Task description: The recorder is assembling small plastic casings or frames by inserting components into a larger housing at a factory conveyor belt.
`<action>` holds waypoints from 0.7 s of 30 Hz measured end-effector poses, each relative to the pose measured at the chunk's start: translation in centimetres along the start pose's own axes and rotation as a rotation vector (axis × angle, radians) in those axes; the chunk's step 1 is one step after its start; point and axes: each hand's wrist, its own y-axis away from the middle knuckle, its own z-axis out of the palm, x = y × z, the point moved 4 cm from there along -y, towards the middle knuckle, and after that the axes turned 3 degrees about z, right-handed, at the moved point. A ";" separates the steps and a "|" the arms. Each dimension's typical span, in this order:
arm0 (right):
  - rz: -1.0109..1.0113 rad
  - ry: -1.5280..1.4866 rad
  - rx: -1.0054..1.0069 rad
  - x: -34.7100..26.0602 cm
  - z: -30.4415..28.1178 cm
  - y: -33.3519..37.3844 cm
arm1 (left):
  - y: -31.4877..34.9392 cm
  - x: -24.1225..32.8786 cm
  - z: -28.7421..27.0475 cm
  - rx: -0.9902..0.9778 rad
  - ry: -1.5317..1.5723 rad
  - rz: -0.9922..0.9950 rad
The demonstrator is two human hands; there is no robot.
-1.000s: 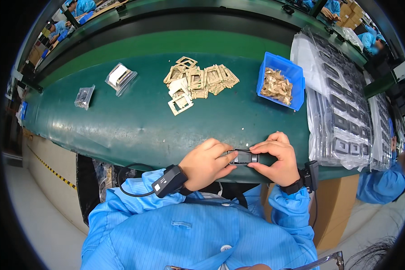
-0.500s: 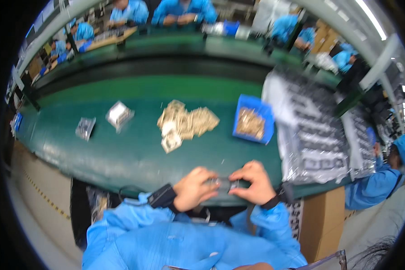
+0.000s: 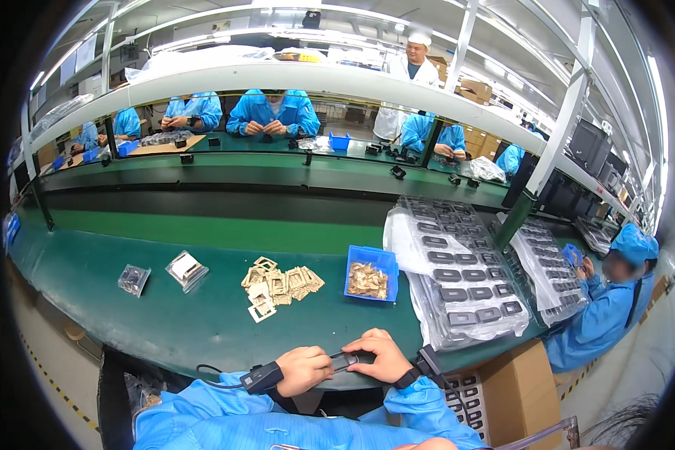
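Note:
Over the near edge of the green bench, my left hand and my right hand grip a small dark rectangular housing from its two ends. Its middle looks greyish and shiny; the fingers cover both ends. A loose pile of tan, flat rectangular frames lies beyond my hands, slightly to the left. To the right of that pile stands a blue bin with small tan pieces inside. Each wrist wears a dark band with a small black device.
Two clear bags lie at left on the green bench. Plastic-covered trays of dark housings fill the right side, near a post. An open cardboard box stands below. A co-worker sits at right; others work across the bench.
The view has tilted up, showing more of the room and the overhead shelf. Both hands still grip the housing at the bench's near edge.

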 end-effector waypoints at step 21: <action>0.636 -0.512 0.211 1.5 3.6 0.2 | -0.6 -3.5 1.0 0.269 0.163 -0.723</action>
